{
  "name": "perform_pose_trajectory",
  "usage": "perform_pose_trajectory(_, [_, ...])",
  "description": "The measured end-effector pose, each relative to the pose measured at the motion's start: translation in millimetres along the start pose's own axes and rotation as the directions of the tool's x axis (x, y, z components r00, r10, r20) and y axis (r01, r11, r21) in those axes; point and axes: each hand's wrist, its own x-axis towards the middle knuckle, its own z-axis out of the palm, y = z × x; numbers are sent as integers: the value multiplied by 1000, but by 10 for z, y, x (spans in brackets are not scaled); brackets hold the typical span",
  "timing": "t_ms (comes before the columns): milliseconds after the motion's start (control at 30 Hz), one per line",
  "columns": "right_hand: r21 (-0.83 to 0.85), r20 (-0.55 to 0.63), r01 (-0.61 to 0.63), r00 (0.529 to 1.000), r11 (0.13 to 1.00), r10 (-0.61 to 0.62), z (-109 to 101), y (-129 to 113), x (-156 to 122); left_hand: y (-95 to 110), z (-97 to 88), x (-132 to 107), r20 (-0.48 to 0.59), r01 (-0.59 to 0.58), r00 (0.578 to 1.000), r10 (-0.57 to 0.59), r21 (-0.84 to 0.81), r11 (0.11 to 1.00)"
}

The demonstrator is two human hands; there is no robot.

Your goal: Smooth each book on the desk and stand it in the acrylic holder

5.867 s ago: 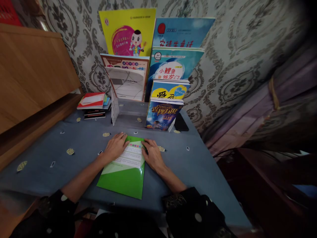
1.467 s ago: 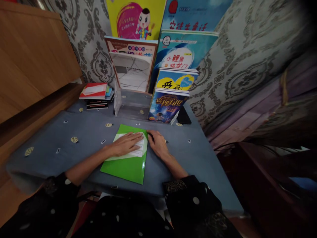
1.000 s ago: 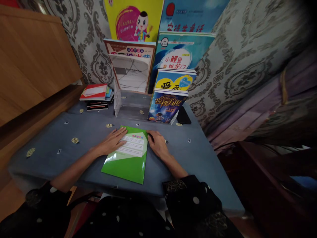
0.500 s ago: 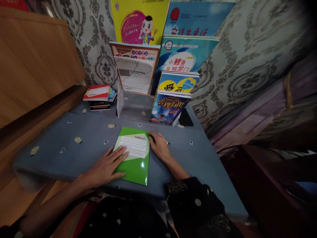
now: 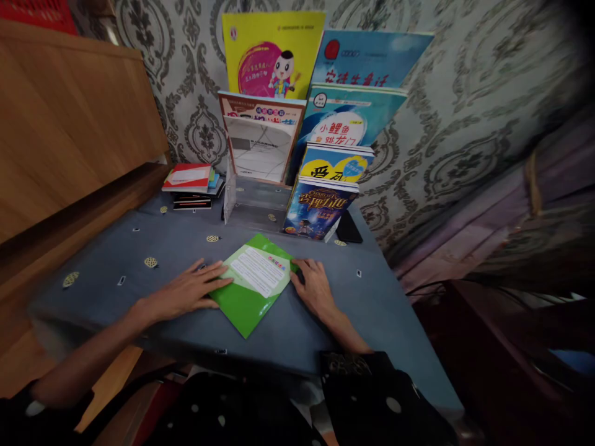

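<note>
A thin green booklet (image 5: 253,282) with a white text panel lies flat on the grey-blue tablecloth (image 5: 139,248), turned at an angle. My left hand (image 5: 193,290) rests flat on its left edge, fingers spread. My right hand (image 5: 316,288) touches its right corner, fingers curled onto the cloth beside it. Both forearms reach in from the near edge.
A clear tiered stand (image 5: 251,201) at the back holds several upright books, with a dark-blue fantasy book (image 5: 318,210) in front. A small stack with a red book (image 5: 190,178) lies back left. A black phone (image 5: 348,229) lies right of the stand. A wooden headboard (image 5: 69,124) stands left.
The booklet has turned so that it lies diagonally. My left hand slid from its top down to its left edge. My right hand stayed at the right corner.
</note>
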Motion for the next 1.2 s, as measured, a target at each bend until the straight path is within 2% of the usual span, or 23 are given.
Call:
perform_pose_trajectory(133, [-115, 14, -39, 999, 993, 40, -174, -67, -249, -195, -48, -6, -57, 113, 992, -111, 21, 993])
perform_pose_trajectory(233, [-206, 29, -55, 998, 977, 63, -257, -187, -299, -153, 18, 67, -107, 178, 978, -176, 6, 984])
perform_pose_trajectory(300, [-185, 28, -8, 1000, 983, 13, -234, -317, -224, -63, 94, 159, -143, 223, 965, -222, -11, 975])
perform_pose_trajectory(367, [-57, 46, 129, 991, 990, -126, -124, -488, -77, 32, 176, 264, -180, 265, 947, -266, -26, 964])
perform_pose_trajectory(433, [121, 84, 259, 959, 958, -270, 57, -674, 106, 100, 251, 353, -200, 292, 935, -292, -34, 956])
perform_pose_trajectory(500, [226, 136, 302, 932, 926, -337, 262, -834, 285, 131, 311, 410, -201, 303, 931, -304, -37, 952])
perform_pose_trajectory(600, [220, 233, 284, 914, 933, -333, 485, -937, 493, 126, 366, 432, -202, 305, 930, -306, -36, 952])
perform_pose_trajectory(667, [171, 276, 266, 912, 949, -305, 532, -888, 590, 112, 378, 426, -196, 302, 933, -303, -34, 953])
perform_pose_trajectory(767, [76, 296, 186, 934, 980, -200, 482, -679, 693, 105, 366, 417, -170, 295, 940, -297, -41, 955])
perform_pose_trajectory(867, [-14, 272, 83, 959, 996, -76, 401, -422, 731, 121, 345, 418, -152, 292, 943, -296, -49, 955])
perform_pose_trajectory(967, [-46, 237, 35, 971, 998, -23, 373, -243, 678, 137, 334, 434, -136, 300, 943, -303, -46, 953])
perform_pose_trajectory(1067, [-61, 206, 18, 978, 998, -5, 381, -195, 569, 126, 325, 500, -133, 307, 941, -310, -43, 951])
perform_pose_trajectory(1200, [-86, 189, 8, 982, 996, 9, 365, -259, 455, 97, 293, 702, -93, 340, 935, -343, -46, 939])
